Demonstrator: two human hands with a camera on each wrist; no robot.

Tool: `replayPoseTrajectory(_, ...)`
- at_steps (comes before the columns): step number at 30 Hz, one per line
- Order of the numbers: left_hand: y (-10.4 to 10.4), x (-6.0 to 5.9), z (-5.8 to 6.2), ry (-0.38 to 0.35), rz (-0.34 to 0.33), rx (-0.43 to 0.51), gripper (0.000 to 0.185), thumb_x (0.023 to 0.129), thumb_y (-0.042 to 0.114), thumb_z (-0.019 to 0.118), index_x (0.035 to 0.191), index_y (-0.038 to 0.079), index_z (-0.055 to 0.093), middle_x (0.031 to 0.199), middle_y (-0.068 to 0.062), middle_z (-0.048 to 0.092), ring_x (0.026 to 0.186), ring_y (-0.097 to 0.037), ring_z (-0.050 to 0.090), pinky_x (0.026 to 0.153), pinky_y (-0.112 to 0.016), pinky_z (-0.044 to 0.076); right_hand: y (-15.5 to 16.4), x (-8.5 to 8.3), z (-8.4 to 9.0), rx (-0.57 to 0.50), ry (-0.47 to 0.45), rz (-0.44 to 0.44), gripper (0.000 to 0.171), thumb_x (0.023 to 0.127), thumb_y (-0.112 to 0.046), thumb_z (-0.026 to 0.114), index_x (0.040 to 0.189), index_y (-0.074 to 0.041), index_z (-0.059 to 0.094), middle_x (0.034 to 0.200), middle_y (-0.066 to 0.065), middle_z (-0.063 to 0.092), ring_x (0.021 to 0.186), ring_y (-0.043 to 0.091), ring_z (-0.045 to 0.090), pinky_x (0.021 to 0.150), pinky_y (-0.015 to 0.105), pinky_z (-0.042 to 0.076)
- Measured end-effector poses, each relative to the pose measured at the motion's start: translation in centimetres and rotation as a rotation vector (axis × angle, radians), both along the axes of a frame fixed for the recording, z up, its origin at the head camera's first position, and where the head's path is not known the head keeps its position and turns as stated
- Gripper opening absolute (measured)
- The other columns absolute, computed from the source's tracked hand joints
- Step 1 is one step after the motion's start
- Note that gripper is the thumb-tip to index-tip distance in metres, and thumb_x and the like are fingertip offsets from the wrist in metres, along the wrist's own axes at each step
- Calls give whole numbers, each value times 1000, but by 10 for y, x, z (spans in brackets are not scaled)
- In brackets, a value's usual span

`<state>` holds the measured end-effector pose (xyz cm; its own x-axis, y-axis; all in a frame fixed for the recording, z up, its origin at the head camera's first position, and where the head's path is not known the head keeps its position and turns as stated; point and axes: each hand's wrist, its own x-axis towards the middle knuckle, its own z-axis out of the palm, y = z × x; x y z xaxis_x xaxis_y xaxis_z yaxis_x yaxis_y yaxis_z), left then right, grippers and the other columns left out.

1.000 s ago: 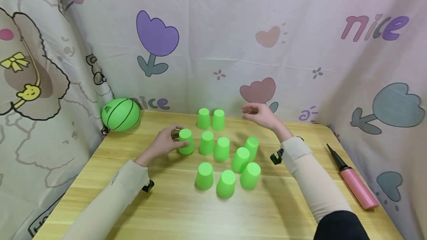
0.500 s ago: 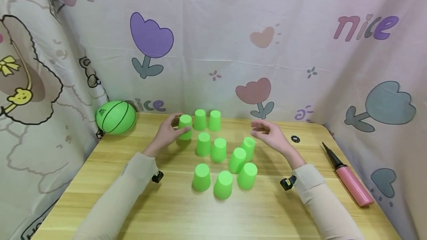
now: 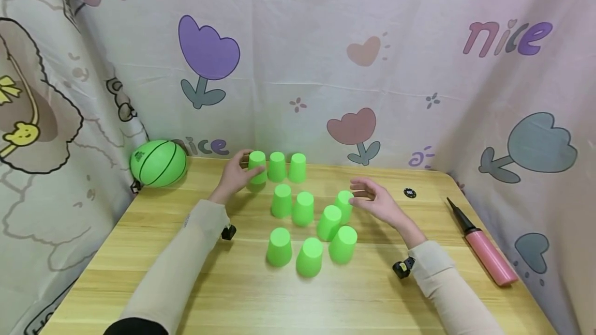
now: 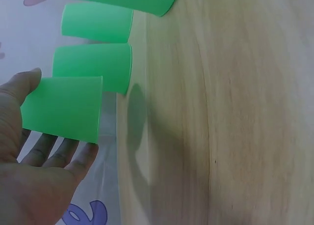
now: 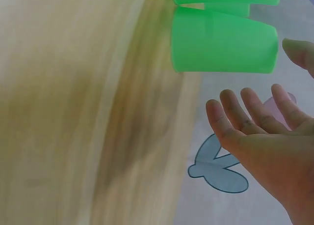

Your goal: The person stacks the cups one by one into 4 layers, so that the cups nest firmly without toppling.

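My left hand (image 3: 234, 176) grips an upside-down green cup (image 3: 257, 168) between thumb and fingers, at the left end of the back row. In the left wrist view this held cup (image 4: 64, 107) hangs slightly above the table. Two more back-row cups, a nearer cup (image 3: 277, 167) and a farther cup (image 3: 297, 168), stand beside it. My right hand (image 3: 379, 203), fingers relaxed and apart, hovers by the rear right cup (image 3: 343, 206). The right wrist view shows a gap between its fingertips and the nearest cup (image 5: 223, 41).
Several other upside-down cups stand mid-table, among them a front cup (image 3: 309, 258) and a middle cup (image 3: 303, 209). A green ball (image 3: 159, 163) lies at the back left. A black chip (image 3: 410, 193) and a pink hand pump (image 3: 489, 255) lie at the right. A printed curtain (image 3: 279, 66) hangs behind.
My left hand has carried its cup away from me, from the left of the middle row to the back row. My right hand has come down towards the rear right cup, uncovering the chip.
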<state>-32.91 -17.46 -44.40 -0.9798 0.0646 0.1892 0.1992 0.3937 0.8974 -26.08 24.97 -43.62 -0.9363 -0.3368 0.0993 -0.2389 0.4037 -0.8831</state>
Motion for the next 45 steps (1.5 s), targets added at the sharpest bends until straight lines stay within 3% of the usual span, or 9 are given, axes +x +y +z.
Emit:
replayPoseTrajectory(9, -2, -13, -11, -25, 26, 4, 68, 97, 25, 78, 153, 4, 45, 152, -28, 52, 140, -47, 52, 119, -57, 46, 0, 2, -6, -25, -30, 11, 62, 95, -12, 76, 151, -5, 50, 149, 28, 56, 134, 46, 59, 109, 49, 56)
replayPoseTrajectory(18, -2, -22, -18, -41, 35, 3, 67, 99, 22, 77, 154, 3, 44, 154, -28, 51, 142, -47, 50, 119, -57, 46, -2, 4, -11, -10, -36, 41, 60, 94, -12, 78, 148, -5, 54, 139, 22, 66, 126, 37, 65, 103, 29, 56)
replayPoseTrajectory(22, -1, -24, -20, -48, 33, 0, 69, 98, 21, 77, 155, 1, 43, 155, -29, 50, 142, -48, 50, 120, -57, 45, -4, 4, -12, 5, -51, 48, 58, 94, -13, 79, 147, -8, 55, 133, 20, 68, 122, 33, 67, 105, 34, 56)
replayPoseTrajectory(32, 0, -28, -23, -58, 40, -4, 72, 99, 22, 75, 158, 0, 39, 157, -30, 47, 144, -47, 49, 122, -56, 43, -6, 3, -16, 0, -46, 72, 62, 93, -15, 80, 149, -9, 53, 133, 19, 68, 127, 38, 65, 111, 53, 54)
replayPoseTrajectory(45, -2, -27, -22, -56, 43, -29, 77, 98, 29, 77, 158, 1, 38, 155, -30, 48, 142, -48, 50, 120, -57, 45, -7, 0, -20, 0, -17, 62, 57, 93, -9, 80, 144, -7, 56, 126, 18, 70, 119, 31, 68, 106, 42, 59)
